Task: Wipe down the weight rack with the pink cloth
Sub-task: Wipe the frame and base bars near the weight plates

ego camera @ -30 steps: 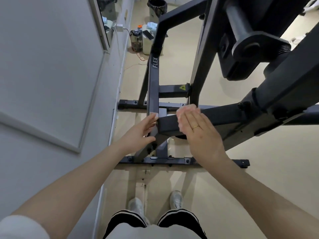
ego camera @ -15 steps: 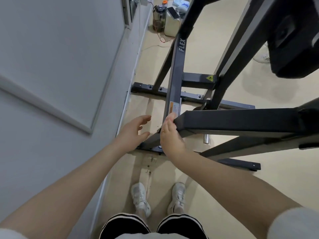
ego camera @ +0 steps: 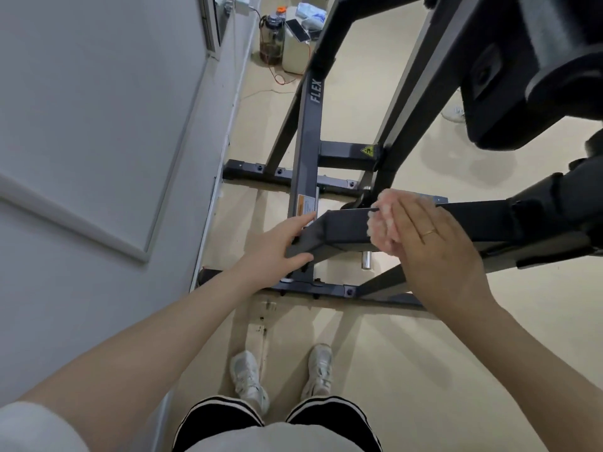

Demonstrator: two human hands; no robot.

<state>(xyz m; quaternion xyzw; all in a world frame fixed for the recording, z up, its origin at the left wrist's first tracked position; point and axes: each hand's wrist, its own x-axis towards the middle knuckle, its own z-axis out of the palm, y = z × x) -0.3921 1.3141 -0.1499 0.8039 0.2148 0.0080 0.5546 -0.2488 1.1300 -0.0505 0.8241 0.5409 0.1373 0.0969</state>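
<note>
Pink cloth [ego camera: 383,220] lies pressed against the near face of the dark horizontal bar [ego camera: 346,228] of the weight rack [ego camera: 308,148], under the flat, straight fingers of the right hand [ego camera: 434,249], which wears a ring [ego camera: 428,232]. Half a second earlier this hand sat at the bar's left end; it has since slid rightward along it. Left hand [ego camera: 277,249], previously apart from the bar and relaxed, now grasps that left end, thumb beneath.
</note>
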